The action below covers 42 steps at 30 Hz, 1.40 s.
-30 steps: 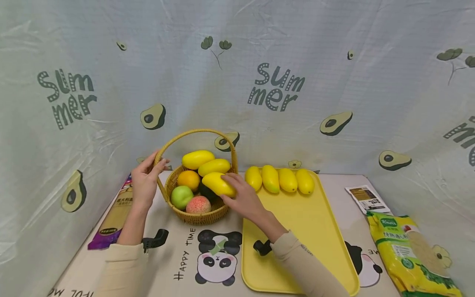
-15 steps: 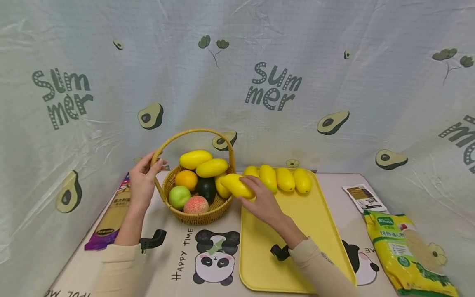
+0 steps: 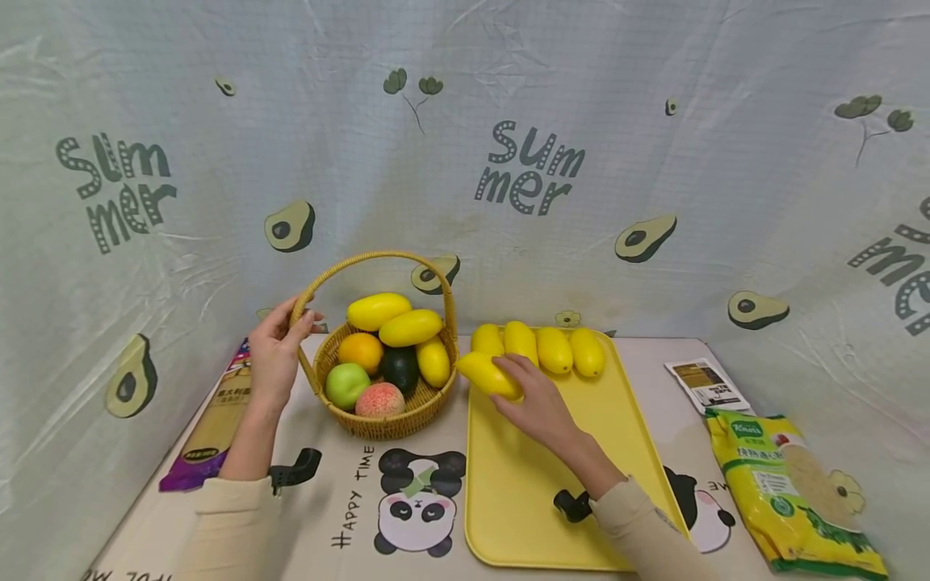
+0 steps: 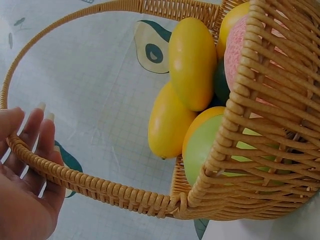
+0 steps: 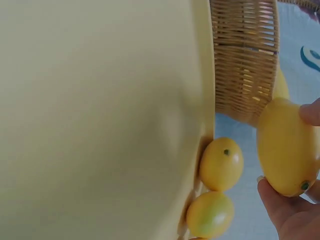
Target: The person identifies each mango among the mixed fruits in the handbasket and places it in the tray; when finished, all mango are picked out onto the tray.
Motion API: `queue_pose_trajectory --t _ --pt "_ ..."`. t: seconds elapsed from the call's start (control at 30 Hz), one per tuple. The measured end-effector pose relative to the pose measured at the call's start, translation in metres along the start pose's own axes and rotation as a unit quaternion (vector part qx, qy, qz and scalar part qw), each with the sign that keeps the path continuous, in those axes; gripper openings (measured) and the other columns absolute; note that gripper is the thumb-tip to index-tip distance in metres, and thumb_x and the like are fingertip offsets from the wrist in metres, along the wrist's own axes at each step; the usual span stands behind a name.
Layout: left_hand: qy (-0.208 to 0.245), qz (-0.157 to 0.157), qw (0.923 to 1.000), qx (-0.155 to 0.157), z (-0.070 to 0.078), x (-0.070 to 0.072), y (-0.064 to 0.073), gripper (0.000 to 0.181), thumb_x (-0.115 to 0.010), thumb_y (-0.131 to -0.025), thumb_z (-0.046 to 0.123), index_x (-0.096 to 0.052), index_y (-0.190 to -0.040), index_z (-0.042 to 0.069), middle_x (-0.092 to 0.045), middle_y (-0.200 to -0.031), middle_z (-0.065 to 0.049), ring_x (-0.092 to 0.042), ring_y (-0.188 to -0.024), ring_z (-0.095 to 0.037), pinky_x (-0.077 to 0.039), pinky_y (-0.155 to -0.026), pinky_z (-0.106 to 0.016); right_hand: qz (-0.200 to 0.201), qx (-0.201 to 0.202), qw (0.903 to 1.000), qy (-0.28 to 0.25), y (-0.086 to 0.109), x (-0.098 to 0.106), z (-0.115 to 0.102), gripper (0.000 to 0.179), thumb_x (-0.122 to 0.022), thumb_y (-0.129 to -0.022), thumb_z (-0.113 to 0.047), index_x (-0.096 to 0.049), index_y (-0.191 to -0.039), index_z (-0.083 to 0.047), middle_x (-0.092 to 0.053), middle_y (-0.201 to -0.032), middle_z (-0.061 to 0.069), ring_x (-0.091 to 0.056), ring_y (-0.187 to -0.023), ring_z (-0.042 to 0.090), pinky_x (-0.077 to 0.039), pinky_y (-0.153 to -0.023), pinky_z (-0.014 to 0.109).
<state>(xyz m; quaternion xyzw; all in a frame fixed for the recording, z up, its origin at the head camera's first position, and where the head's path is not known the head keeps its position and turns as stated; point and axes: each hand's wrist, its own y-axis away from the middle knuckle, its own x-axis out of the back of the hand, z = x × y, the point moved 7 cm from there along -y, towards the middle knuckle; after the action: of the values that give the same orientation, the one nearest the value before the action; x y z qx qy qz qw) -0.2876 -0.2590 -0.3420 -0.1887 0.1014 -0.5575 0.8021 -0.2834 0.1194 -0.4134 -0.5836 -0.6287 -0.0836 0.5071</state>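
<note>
My left hand [image 3: 276,355] holds the left side of the arched handle [image 4: 100,186] of a wicker basket [image 3: 407,421], thumb on one side and fingers on the other. Inside the basket are a green apple [image 3: 347,386], a peach [image 3: 380,400], an orange [image 3: 361,353], a dark avocado [image 3: 399,370] and three yellow mangoes [image 3: 410,328]. Just right of the rim, my right hand [image 3: 536,403] grips another mango [image 5: 287,145] between thumb and fingers, over the left edge of a yellow tray [image 3: 552,484]. Several mangoes [image 3: 555,350] lie in a row along the tray's far end.
A purple-ended noodle pack [image 3: 214,428] lies left of the left forearm. Right of the tray are a small white-and-brown sachet [image 3: 706,386] and a yellow-green Knorr bag [image 3: 788,492]. A printed curtain [image 3: 450,161] hangs close behind the basket and tray.
My right hand has carried the mango out of the basket, rightward to the tray's edge, uncovering the avocado and a mango beneath. The left hand keeps its hold on the handle.
</note>
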Motion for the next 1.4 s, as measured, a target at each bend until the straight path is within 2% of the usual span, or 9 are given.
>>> queue_pose_trajectory --t 0.23,0.4,0.7,1.03,1.27,1.4 --pt "0.000 -0.001 1.0000 -0.005 0.001 0.000 0.000 0.037 -0.061 -0.099 0.021 -0.062 -0.132 0.006 -0.069 -0.092 0.012 -0.068 -0.082 -0.006 -0.053 -0.083 -0.012 -0.041 -0.043 0.9982 0.013 0.012 -0.009 0.012 0.052 -0.075 -0.084 -0.027 -0.062 -0.133 -0.017 -0.060 -0.134 0.007 -0.063 -0.119 0.027 -0.051 -0.101 0.045" --pt "-0.007 -0.006 0.9999 -0.011 0.002 0.000 0.001 0.037 -0.060 -0.100 0.021 -0.061 -0.133 0.004 -0.069 -0.092 0.013 -0.068 -0.082 -0.004 -0.053 -0.084 -0.012 -0.062 -0.060 0.9958 0.032 0.018 -0.015 0.019 0.051 -0.076 -0.084 -0.027 -0.063 -0.133 -0.017 -0.061 -0.133 0.008 -0.063 -0.117 0.028 -0.052 -0.100 0.046" --pt "-0.013 -0.008 0.9998 -0.011 0.002 0.000 0.002 0.037 -0.060 -0.100 0.022 -0.062 -0.132 0.005 -0.069 -0.092 0.012 -0.067 -0.081 -0.002 -0.053 -0.084 -0.014 -0.071 -0.103 0.9913 0.040 0.027 -0.016 0.025 0.052 -0.075 -0.086 -0.030 -0.062 -0.135 -0.016 -0.059 -0.134 0.010 -0.062 -0.115 0.031 -0.051 -0.099 0.049" --pt "-0.009 -0.005 0.9999 -0.008 0.001 -0.001 0.000 0.036 -0.061 -0.099 0.022 -0.062 -0.132 0.005 -0.070 -0.092 0.012 -0.069 -0.085 -0.012 -0.053 -0.084 -0.014 -0.069 -0.110 0.9912 0.025 0.029 -0.018 0.017 0.051 -0.071 -0.087 -0.032 -0.062 -0.133 -0.013 -0.056 -0.137 0.011 -0.061 -0.116 0.030 -0.051 -0.101 0.048" --pt "-0.016 -0.006 0.9998 -0.008 0.001 0.000 0.000 0.036 -0.059 -0.100 0.022 -0.062 -0.132 0.007 -0.069 -0.092 0.013 -0.069 -0.086 -0.011 -0.052 -0.085 -0.014 -0.078 -0.107 0.9908 0.027 0.029 -0.023 0.010 0.055 -0.074 -0.086 -0.037 -0.062 -0.133 -0.011 -0.053 -0.137 0.012 -0.061 -0.104 0.025 -0.054 -0.092 0.042" --pt "-0.011 -0.008 0.9999 -0.008 0.001 -0.001 0.000 0.037 -0.060 -0.100 0.022 -0.061 -0.133 0.006 -0.069 -0.092 0.012 -0.069 -0.083 -0.006 -0.052 -0.085 -0.014 -0.084 -0.114 0.9891 0.042 0.028 -0.024 0.009 0.056 -0.073 -0.086 -0.041 -0.062 -0.133 -0.014 -0.053 -0.138 0.011 -0.063 -0.100 0.024 -0.055 -0.089 0.041"
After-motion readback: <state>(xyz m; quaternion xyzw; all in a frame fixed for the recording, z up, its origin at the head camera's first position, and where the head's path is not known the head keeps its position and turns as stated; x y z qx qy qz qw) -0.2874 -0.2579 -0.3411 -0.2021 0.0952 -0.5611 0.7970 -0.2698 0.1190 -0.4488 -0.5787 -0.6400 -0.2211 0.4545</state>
